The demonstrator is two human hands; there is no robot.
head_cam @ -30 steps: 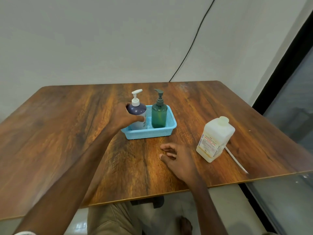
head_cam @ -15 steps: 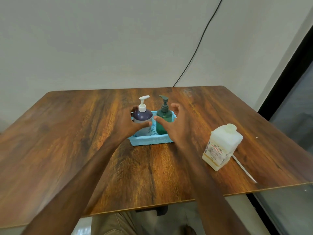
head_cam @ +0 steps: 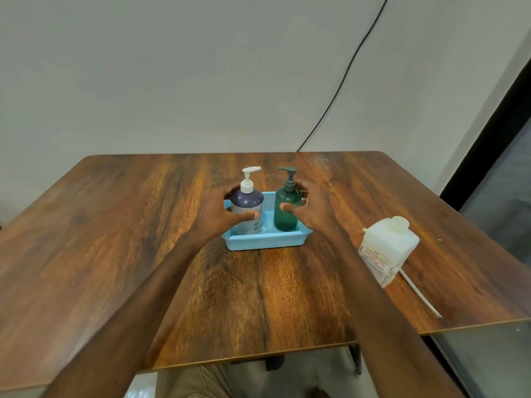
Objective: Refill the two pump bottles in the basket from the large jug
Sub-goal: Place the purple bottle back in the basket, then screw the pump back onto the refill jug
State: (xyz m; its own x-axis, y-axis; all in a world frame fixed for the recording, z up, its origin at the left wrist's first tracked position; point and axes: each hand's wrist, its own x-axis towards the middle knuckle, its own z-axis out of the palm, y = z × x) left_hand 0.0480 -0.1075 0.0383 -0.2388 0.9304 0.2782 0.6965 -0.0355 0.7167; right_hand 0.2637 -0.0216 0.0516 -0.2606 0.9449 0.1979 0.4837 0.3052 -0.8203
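Note:
A light blue basket stands mid-table with two pump bottles upright in it. The purple bottle with a white pump is on the left; my left hand grips its body, thumb across the front. The dark green bottle with a grey pump is on the right; my right hand is wrapped round its right side, with the thumb on the front and the fingers curled behind. The large white jug, capped and labelled, stands to the right near the table's front edge.
A thin white tube lies on the wooden table beside the jug, running toward the front edge. A wall with a black cable is behind the table. A dark glass panel is at the right.
My right hand left the table in front of the basket and reached forward to the green bottle. My left hand stayed on the purple bottle. The view has shifted a little.

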